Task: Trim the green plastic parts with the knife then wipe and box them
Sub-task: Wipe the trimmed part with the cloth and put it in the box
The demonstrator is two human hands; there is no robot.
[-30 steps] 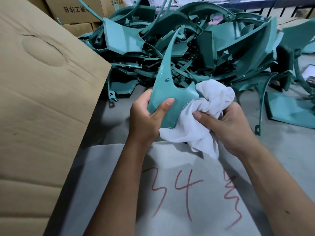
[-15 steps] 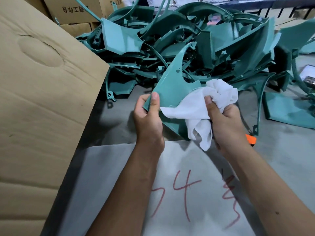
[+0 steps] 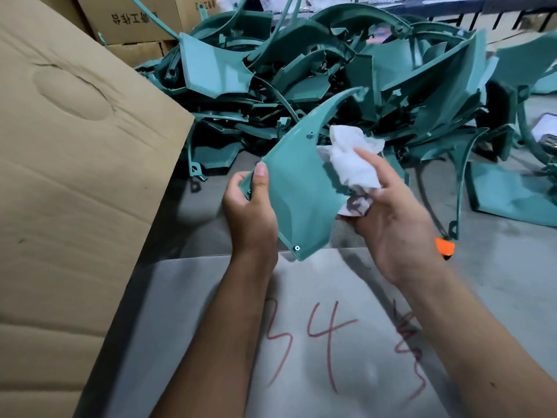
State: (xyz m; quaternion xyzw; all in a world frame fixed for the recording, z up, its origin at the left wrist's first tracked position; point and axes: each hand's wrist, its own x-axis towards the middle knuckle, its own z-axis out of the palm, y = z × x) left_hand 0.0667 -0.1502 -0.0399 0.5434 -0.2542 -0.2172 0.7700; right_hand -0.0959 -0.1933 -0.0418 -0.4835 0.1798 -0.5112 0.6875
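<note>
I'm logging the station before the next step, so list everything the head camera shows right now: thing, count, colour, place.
Curved green plastic part: one, teal, held up between both hands.
Crumpled white cloth: one, white with a dark smudge low down, pressed on the part's right edge.
Pile of green plastic parts: many, teal, heaped behind the hands.
Large brown cardboard flap: one, tan, left side.
Printed cardboard boxes: at least two, brown, far left behind the pile.
Grey sheet with red handwriting: one, under the forearms.
Orange item: one, mostly hidden behind the right wrist.
Left hand: grips the part's left edge.
Right hand: holds the cloth.
</note>
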